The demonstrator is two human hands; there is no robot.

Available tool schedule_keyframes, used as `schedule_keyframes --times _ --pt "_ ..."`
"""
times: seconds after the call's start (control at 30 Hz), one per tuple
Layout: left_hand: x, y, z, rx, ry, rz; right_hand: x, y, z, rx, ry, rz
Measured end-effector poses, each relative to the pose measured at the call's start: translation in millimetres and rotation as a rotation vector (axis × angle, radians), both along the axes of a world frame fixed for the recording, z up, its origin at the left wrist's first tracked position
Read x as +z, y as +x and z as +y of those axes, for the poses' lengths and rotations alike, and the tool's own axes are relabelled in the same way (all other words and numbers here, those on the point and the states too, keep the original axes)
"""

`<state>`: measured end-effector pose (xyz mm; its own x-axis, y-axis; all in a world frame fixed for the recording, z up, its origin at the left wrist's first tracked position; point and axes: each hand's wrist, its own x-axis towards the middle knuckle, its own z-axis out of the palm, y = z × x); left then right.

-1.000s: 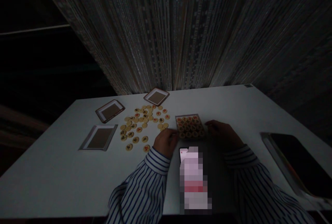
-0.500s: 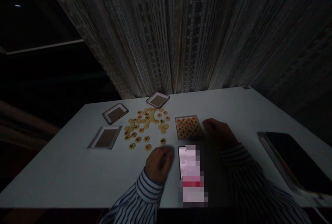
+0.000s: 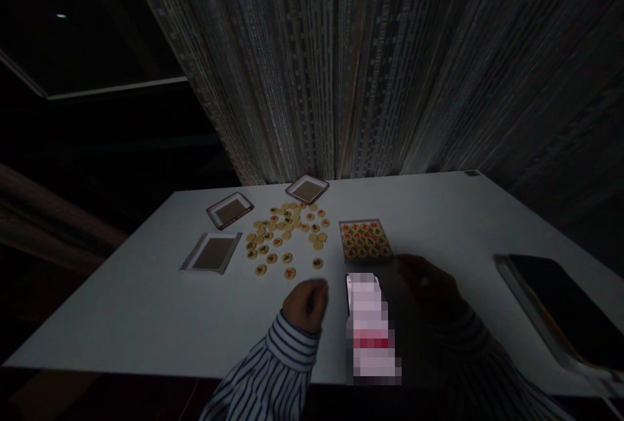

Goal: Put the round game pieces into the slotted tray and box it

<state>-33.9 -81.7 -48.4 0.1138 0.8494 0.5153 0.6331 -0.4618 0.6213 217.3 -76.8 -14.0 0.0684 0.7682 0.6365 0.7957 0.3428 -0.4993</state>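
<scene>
Round wooden Chinese chess pieces (image 3: 285, 234) with red and black characters lie scattered on the white table (image 3: 146, 323). A square tray packed with similar pieces (image 3: 364, 240) stands to their right. My left hand (image 3: 305, 305) rests curled just below the scattered pieces, with nothing visible in it. My right hand (image 3: 429, 284) lies in dim shadow below and right of the tray, not touching it. Between my hands is a phone (image 3: 363, 327), largely hidden by a pixelated patch. Three shallow brown-lined trays (image 3: 230, 211) (image 3: 307, 189) (image 3: 212, 253) stand left and behind the pieces.
A dark tablet or folder (image 3: 560, 304) lies near the table's right edge. A tall, striped grey curtain (image 3: 331, 70) hangs behind the table. The table's near edge runs just beyond my sleeves.
Both hands have drawn back from the sides of the filled tray toward me. My left hand now sits below the scattered pieces, and my right hand sits lower, beside the phone.
</scene>
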Motion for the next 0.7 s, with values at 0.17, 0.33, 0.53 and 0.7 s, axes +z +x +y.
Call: schedule_keyframes --times 0.17,0.33,0.53,0.7 --pt "-3.2 -0.3 0.4 -0.011 0.000 0.010 -23.0 -4.2 -2.6 -0.042 0.005 -0.030" --pt "-3.9 -1.1 -0.8 -0.029 0.010 0.025 -31.5 -4.2 1.4 -0.051 -0.074 -0.070" --pt "-1.7 -2.8 -3.5 -0.041 0.035 0.053 -36.4 -0.4 -0.2 -0.115 -0.153 -0.084" --pt "1.6 -6.1 -5.6 -0.079 0.067 0.110 -33.5 -5.8 -5.0 -0.127 -0.188 -0.046"
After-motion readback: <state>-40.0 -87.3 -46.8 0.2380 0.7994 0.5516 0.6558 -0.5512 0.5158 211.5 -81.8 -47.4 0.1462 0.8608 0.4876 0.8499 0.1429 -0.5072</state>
